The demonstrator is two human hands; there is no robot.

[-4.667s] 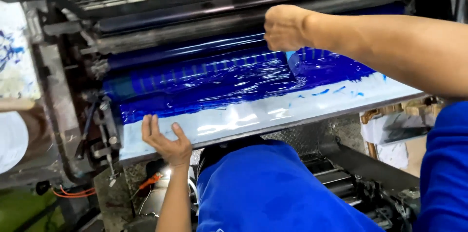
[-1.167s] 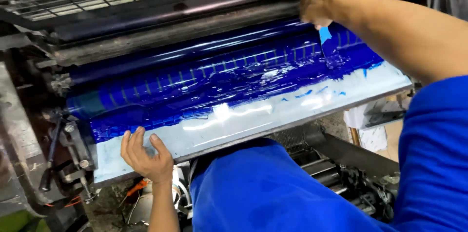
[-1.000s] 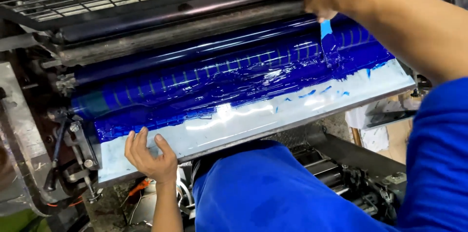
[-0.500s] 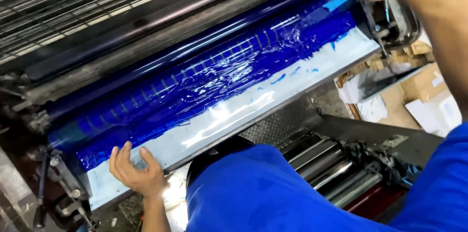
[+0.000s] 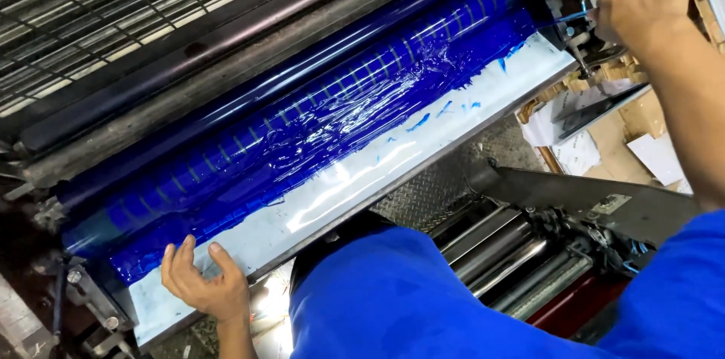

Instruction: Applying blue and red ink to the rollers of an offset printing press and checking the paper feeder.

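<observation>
Blue ink (image 5: pixel 317 132) coating roller, right hand (image 5: pixel 642 8) hiding tool, left hand (image 5: pixel 202 283) on tray edge

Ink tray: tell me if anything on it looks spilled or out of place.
Small blue ink smears lie scattered on the pale ink tray, apart from the main blue ink pool. The left hand rests on the tray's near edge.

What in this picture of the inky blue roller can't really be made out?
- Right hand, head view: it grips a thin blue-tipped tool, but the fingers cover the handle, so its kind is unclear.
- Left hand: the palm lies on the pale tray; what is under it is hidden.
- Machine front: covered by the blue shirt.
- Papers at right: too small to read.
</observation>
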